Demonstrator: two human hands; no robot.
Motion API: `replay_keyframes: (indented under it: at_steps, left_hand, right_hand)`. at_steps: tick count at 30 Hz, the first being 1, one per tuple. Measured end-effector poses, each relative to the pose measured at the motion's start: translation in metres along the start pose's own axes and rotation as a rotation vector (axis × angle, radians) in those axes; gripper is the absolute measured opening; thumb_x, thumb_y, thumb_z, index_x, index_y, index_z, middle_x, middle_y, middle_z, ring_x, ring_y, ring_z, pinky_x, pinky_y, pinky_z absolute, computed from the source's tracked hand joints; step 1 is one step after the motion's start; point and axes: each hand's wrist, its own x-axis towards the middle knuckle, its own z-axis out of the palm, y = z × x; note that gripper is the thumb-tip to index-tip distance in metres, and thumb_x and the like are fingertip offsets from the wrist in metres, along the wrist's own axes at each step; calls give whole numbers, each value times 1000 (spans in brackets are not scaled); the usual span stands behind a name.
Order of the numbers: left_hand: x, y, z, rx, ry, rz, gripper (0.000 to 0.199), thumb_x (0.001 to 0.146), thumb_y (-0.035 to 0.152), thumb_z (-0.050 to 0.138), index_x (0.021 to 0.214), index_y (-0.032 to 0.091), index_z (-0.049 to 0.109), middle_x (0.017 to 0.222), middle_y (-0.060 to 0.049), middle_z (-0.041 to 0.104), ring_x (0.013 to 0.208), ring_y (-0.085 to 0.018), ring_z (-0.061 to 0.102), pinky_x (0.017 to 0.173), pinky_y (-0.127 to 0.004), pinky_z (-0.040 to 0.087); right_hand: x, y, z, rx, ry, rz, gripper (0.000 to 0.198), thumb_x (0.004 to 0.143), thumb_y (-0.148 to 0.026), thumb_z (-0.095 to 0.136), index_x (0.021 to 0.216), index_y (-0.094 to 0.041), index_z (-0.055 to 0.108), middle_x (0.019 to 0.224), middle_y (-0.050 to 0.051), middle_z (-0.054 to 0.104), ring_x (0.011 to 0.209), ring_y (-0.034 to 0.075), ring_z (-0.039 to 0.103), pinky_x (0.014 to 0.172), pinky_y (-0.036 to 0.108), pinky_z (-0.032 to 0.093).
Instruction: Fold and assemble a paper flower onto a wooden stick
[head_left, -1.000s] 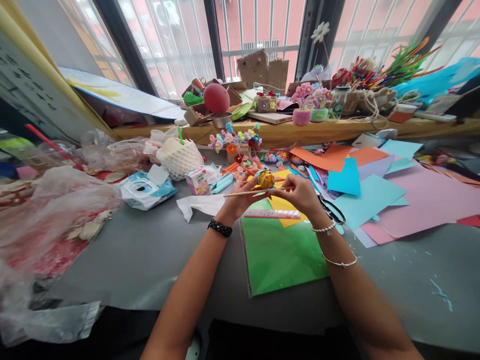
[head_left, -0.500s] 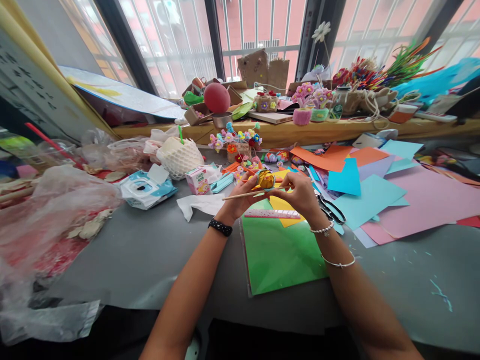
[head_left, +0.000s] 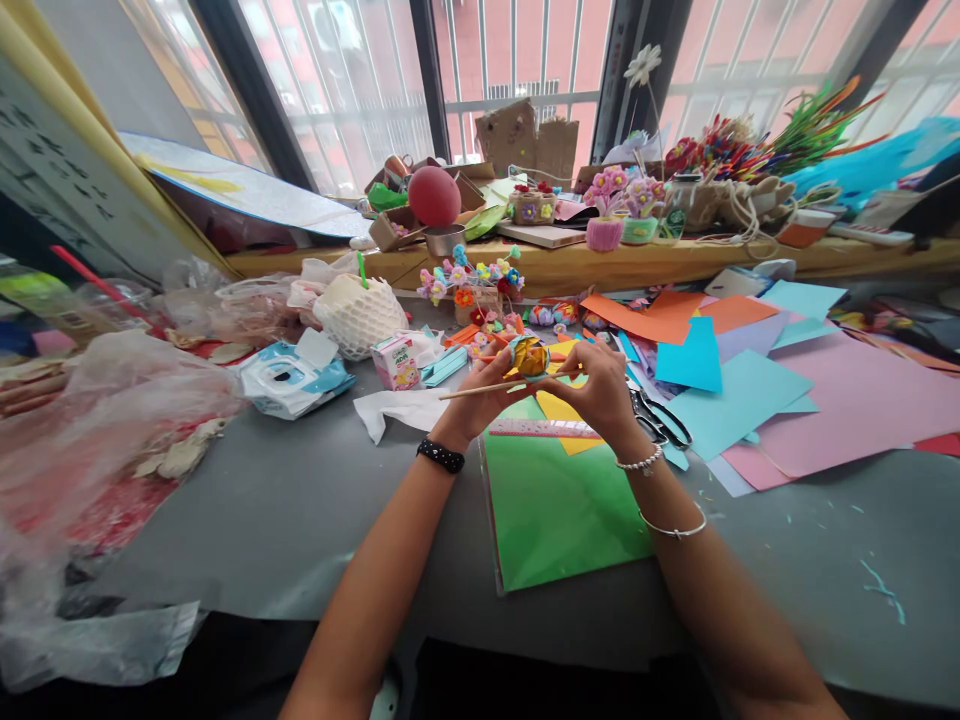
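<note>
My left hand (head_left: pixel 486 395) is closed around a small ball of folded paper (head_left: pixel 529 356), yellow-gold and orange with a light blue edge. A thin wooden stick (head_left: pixel 480 390) runs crosswise just below the ball. My right hand (head_left: pixel 598 388) pinches the stick's right end between thumb and fingers, close against the paper ball. Both hands are raised over a green sheet (head_left: pixel 570 510), on which lie yellow paper (head_left: pixel 562 408) and a pink ruler (head_left: pixel 544 428). How the stick meets the ball is partly hidden by the fingers.
Black-handled scissors (head_left: pixel 660 418) lie right of my right hand, beside blue paper (head_left: pixel 739 398) and pink paper (head_left: pixel 862 400). To the left are a wet-wipes pack (head_left: pixel 292 380), a small pink box (head_left: pixel 396 362) and a netted white coconut (head_left: pixel 360 315). Craft flowers (head_left: pixel 472 280) stand behind.
The stick has slid slightly to the left, and my right hand and wrist have shifted a little left with it. The paper ball has turned slightly in my left hand.
</note>
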Motion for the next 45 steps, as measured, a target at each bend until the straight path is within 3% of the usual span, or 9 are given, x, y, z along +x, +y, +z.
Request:
replay_keyframes:
  at_steps: [45]
  left_hand:
    - [-1,1,2,-10,1,0,18,77,27,55,95,23,54,93,-1,62,80,-15,60,73,-32,47]
  right_hand:
    - [-1,-3,1,11,1,29,38,69,-53,56,58,-21,40,59,0,54,62,16,47,61,32,26]
